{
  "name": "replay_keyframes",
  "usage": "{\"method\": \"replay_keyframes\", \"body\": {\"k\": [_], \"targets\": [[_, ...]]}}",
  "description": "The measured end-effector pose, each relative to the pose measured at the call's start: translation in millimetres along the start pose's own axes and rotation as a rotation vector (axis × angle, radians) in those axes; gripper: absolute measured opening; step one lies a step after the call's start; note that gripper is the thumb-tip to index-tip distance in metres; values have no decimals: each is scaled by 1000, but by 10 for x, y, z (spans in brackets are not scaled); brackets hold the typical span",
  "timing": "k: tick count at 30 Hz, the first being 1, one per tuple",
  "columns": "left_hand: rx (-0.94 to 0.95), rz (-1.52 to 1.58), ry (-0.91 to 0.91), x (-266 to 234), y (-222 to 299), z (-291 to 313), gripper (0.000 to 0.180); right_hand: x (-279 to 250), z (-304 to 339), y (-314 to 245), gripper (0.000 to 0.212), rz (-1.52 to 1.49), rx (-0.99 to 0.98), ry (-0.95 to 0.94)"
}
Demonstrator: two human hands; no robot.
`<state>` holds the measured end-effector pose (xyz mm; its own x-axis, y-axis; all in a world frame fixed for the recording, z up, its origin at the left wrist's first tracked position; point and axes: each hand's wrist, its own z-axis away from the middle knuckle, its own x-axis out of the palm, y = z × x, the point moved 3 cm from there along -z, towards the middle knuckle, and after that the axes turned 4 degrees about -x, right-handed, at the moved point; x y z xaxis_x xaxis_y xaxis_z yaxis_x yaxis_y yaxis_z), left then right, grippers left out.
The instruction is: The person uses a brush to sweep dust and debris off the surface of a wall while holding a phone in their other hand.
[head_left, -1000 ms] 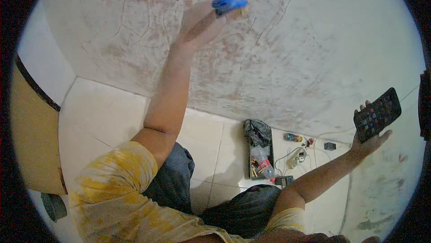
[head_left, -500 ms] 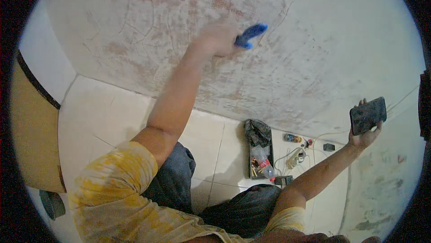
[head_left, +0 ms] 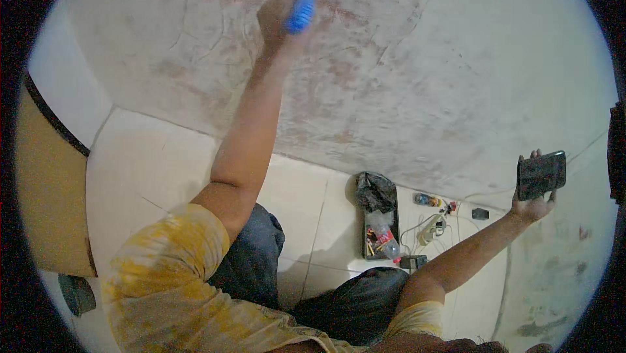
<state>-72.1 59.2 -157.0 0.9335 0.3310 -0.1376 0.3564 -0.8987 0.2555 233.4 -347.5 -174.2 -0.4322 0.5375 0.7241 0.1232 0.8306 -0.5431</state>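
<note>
Brush work on the wall

The left hand [head_left: 277, 19], blurred, looks closed round the blue brush [head_left: 302, 13] before the patchy wall [head_left: 391, 86]; the right hand [head_left: 533, 206] clasps a phone [head_left: 542, 176]; scrubbing seems underway; another stroke calls for steady pressure.

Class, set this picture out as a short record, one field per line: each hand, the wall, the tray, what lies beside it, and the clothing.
Left hand: grips a blue tool; blurred, contact with the wall unclear
Right hand: holds a dark phone
Wall: pale, with reddish and grey patches
Tray: dark, on the tiled floor, with a black plastic bag and a clear bottle
Beside the tray: pale power strip, cables
Clothing: yellow-and-white shirt, dark trousers
</note>
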Motion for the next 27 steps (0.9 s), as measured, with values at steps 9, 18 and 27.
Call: {"method": "replay_keyframes", "body": {"k": [9, 18, 27], "targets": [[-315, 437, -557, 524, -82, 319, 27, -539, -439, 134, 52, -197, 207, -164], [61, 266, -587, 228, 93, 425, 26, -137, -84, -15, 59, -174, 171, -170], [63, -106, -27, 51, 417, 39, 36, -138, -50, -120, 65, 323, -32, -219]]}}
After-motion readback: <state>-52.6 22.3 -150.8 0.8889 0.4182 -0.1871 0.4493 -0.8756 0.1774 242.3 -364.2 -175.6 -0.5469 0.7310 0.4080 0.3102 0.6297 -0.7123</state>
